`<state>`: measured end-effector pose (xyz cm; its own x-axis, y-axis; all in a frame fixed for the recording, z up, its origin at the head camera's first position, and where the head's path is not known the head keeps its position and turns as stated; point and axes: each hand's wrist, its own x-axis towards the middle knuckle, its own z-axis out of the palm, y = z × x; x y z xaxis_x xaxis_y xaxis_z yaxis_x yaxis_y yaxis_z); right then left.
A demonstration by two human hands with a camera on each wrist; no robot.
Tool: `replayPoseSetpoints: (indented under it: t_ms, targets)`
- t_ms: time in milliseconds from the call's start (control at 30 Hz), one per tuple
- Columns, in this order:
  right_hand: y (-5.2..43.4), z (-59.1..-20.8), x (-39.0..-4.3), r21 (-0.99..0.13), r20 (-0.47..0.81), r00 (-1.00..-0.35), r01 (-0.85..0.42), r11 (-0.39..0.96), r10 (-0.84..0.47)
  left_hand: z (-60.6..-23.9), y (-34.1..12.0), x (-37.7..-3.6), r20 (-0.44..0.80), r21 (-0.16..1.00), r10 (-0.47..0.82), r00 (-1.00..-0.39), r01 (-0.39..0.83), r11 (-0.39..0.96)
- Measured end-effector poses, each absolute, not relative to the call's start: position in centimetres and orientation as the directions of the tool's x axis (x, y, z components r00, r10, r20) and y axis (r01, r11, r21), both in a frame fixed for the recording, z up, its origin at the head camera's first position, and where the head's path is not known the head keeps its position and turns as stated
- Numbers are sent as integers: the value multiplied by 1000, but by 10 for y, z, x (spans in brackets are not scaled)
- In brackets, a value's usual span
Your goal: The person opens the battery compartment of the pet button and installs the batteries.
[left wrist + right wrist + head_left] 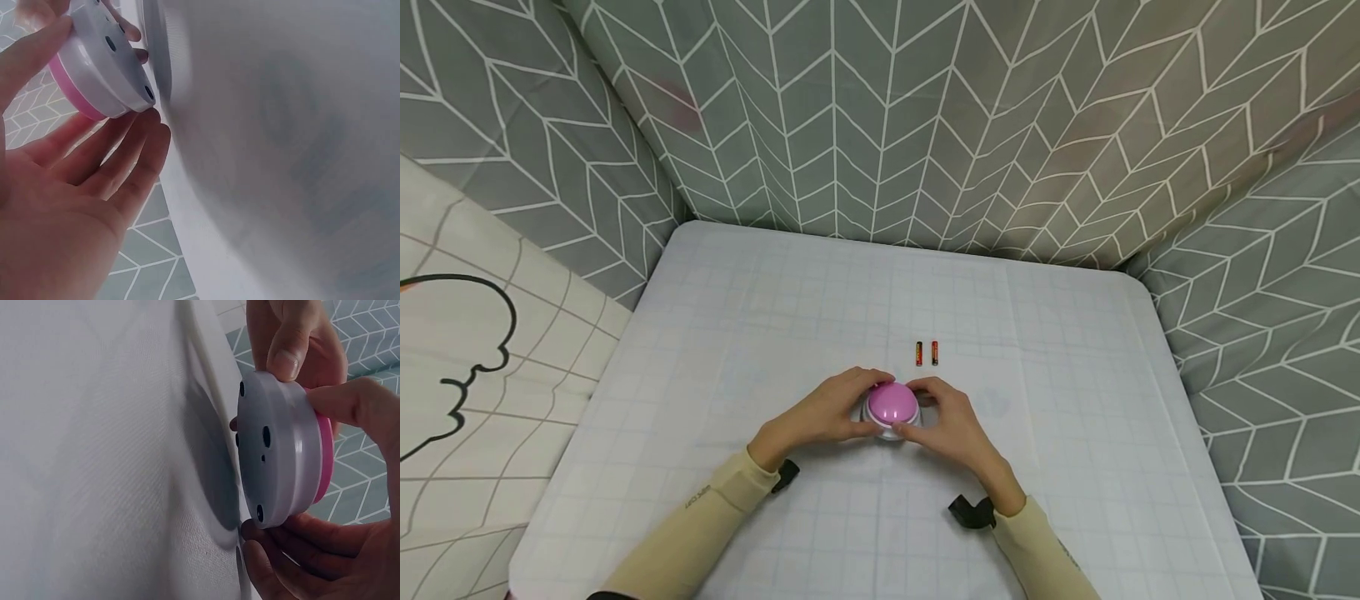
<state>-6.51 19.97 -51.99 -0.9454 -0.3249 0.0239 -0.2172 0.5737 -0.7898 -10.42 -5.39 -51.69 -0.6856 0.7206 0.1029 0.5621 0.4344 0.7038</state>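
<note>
A round white device with a pink dome top [892, 402], looking like a push button, is between both hands at the table's middle. My left hand [837, 410] holds its left side, thumb at the near edge and fingers behind. On the other side my right hand [952, 427] grips it the same way. In the right wrist view the white base [267, 450] shows several dark spots on its underside, and it is lifted a little off the table with a shadow beneath. Two small red-and-black batteries [919, 354] lie side by side just beyond the hands.
A white cloth with a faint grid covers the table [760, 300]. Grey chevron-patterned curtains [910, 125] hang behind it and at the right. A white grid-patterned cloth [512, 400] is at the left. Black mounts [972, 512] sit at both wrists.
</note>
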Motion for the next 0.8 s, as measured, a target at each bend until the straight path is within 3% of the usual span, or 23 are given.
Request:
replayPoseSetpoints:
  t_ms: [467,800]
  targets:
    - [202,-517,-64,-851,-95,-950,-79,520,-299,-514,-54,-104,50,780,756,-653,498,378]
    - [203,-517,-65,-864,-124,-948,-42,502,-293,-517,-53,-102,74,747,747,-661,532,398]
